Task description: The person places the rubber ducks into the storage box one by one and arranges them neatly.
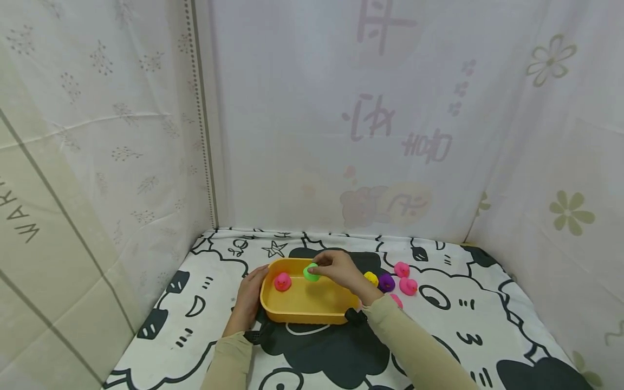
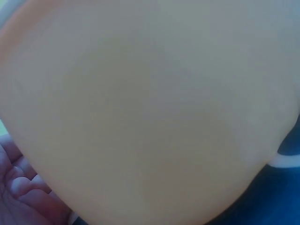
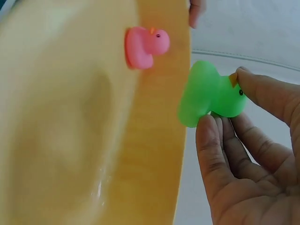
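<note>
My right hand [image 1: 338, 269] pinches a green rubber duck [image 3: 208, 93] between thumb and fingertips, its orange beak by the thumb. In the head view the duck overlaps the inside of a yellow plastic basin [image 1: 312, 318]. A pink rubber duck [image 1: 282, 281] sits inside at the left end, and it also shows in the right wrist view. My left hand [image 1: 251, 295] holds the basin's left side, fingers bent against the outer wall. The basin's wall [image 2: 150, 112] fills most of the left wrist view, with part of the left hand [image 2: 30, 192] at lower left.
Right of the basin lie a yellow duck [image 1: 371, 279], a purple duck [image 1: 387, 283] and several pink ducks [image 1: 408, 286], partly behind my right forearm. A black-and-white cartoon cloth [image 1: 195, 325] covers the table. Pale patterned curtains [image 1: 292, 135] enclose the back and sides.
</note>
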Demonstrator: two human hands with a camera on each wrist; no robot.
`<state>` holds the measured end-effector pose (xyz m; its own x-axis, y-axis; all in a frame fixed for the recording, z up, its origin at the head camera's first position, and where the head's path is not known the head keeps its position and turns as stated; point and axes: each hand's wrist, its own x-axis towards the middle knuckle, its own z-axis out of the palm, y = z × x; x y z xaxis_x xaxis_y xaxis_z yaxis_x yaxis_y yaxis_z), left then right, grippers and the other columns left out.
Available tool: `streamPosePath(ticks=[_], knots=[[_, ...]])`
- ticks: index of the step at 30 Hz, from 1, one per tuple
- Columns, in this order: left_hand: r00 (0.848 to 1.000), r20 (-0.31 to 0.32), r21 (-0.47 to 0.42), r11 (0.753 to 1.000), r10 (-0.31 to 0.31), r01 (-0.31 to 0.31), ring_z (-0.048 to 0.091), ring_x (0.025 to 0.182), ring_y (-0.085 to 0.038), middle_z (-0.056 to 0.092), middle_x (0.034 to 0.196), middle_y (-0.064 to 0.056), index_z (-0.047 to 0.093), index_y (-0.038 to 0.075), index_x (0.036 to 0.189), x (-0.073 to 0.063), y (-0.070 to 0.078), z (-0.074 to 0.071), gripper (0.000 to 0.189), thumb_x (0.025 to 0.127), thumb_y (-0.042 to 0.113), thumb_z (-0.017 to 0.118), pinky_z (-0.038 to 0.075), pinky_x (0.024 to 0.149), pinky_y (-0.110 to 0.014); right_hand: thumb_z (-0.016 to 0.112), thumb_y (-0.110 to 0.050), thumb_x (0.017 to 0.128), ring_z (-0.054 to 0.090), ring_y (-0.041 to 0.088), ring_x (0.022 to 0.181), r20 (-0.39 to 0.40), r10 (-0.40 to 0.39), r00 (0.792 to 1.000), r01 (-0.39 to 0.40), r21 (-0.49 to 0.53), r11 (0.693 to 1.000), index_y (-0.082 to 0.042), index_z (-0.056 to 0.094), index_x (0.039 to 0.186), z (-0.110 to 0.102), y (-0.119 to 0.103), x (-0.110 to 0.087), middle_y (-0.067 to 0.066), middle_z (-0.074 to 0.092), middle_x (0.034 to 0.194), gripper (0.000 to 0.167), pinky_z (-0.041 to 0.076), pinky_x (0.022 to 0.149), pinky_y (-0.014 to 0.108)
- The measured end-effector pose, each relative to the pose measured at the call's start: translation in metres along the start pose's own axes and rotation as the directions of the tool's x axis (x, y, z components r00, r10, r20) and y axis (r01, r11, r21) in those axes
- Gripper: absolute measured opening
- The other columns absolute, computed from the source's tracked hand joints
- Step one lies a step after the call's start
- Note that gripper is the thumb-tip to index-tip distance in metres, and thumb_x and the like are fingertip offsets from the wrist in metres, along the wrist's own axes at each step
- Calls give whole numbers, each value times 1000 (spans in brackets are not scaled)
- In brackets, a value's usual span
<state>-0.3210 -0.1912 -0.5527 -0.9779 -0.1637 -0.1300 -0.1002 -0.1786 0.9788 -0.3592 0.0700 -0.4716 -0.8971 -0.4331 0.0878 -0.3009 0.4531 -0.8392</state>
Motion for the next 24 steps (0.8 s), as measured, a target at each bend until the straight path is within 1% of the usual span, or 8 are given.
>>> streamPosePath(ticks=[3, 7, 10, 13, 16, 20, 24], knots=[[1000, -1, 15, 1000, 11, -11, 49, 134, -29, 54, 145, -10, 57, 13, 140, 0, 0, -1, 56, 98, 49, 57, 39, 113, -46, 79, -39, 86, 64, 14, 91, 27, -3, 1000, 5, -49, 999, -19, 74, 107, 6, -3, 7, -7, 70, 98, 29, 56, 84, 36], [1000, -8, 34, 999, 4, -3, 49, 134, -29, 54, 145, -11, 57, 12, 141, 0, 0, -1, 54, 99, 47, 56, 39, 113, -47, 79, -37, 87, 63, 12, 89, 77, -23, 997, 33, -129, 991, -19, 73, 105, 12, -8, 15, -8, 68, 96, 26, 56, 80, 32], [1000, -8, 39, 999, 12, -11, 49, 133, -30, 54, 144, -12, 57, 12, 141, 1, 0, 0, 55, 99, 48, 56, 40, 112, -46, 79, -33, 87, 62, 13, 88, 95, -33, 995, 50, -174, 984, -17, 73, 104, 14, -13, 20, -7, 67, 95, 24, 55, 78, 32], [1000, -19, 36, 999, 19, -18, 50, 132, -30, 55, 143, -11, 59, 13, 139, 1, 0, 1, 54, 98, 48, 57, 40, 112, -46, 79, -31, 87, 62, 13, 88, 106, -22, 994, 44, -216, 975, -16, 74, 105, 14, -16, 24, -7, 68, 95, 24, 56, 77, 32], [1000, -29, 29, 999, 13, -13, 51, 131, -29, 56, 142, -10, 60, 13, 138, 1, 2, 1, 52, 98, 47, 57, 40, 112, -45, 80, -30, 87, 62, 13, 87, 117, -7, 993, 36, -248, 968, -15, 75, 106, 15, -15, 30, -7, 69, 95, 24, 56, 77, 31], [999, -27, 32, 999, 18, -17, 51, 131, -29, 57, 141, -11, 60, 12, 138, 1, 1, 2, 51, 100, 45, 55, 41, 112, -46, 81, -29, 85, 64, 12, 88, 133, 3, 991, 33, -265, 964, -15, 77, 104, 18, -11, 34, -6, 71, 95, 24, 56, 78, 31], [999, -31, 32, 999, 21, -20, 52, 130, -29, 57, 141, -13, 60, 11, 138, 0, 0, 2, 51, 100, 45, 55, 41, 111, -46, 83, -27, 84, 66, 12, 89, 156, 4, 988, 39, -272, 961, -11, 77, 104, 23, -8, 35, -4, 73, 95, 27, 57, 80, 31]])
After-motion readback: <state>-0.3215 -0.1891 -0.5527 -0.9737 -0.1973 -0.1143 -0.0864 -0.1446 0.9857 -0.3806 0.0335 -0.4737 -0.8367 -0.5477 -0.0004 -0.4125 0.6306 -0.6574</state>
